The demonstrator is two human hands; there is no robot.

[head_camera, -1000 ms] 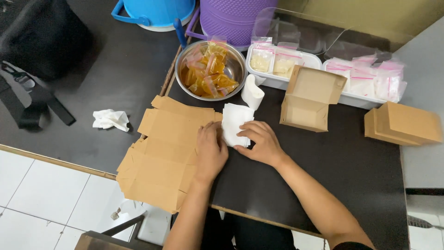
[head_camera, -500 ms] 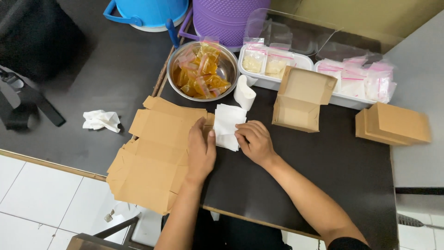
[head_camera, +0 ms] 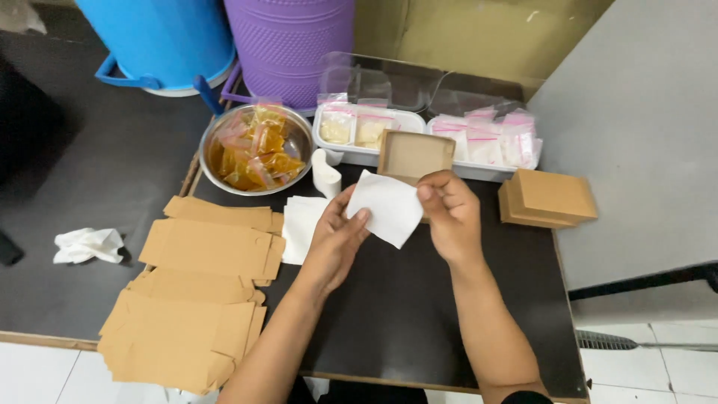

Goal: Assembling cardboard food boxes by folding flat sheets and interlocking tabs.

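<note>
Left hand (head_camera: 334,241) pinches the lower left edge of a white paper sheet (head_camera: 385,206) held at frame centre above the black table (head_camera: 404,314); right hand (head_camera: 449,213) grips its upper right corner. Thin and limp, it looks feather-light and easily creased, so opposite edges seem the best hold.

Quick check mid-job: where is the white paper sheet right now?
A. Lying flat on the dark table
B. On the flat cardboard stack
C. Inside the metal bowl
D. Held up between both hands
D: the sheet is lifted off the table, pinched by the left hand and the right hand.
</note>
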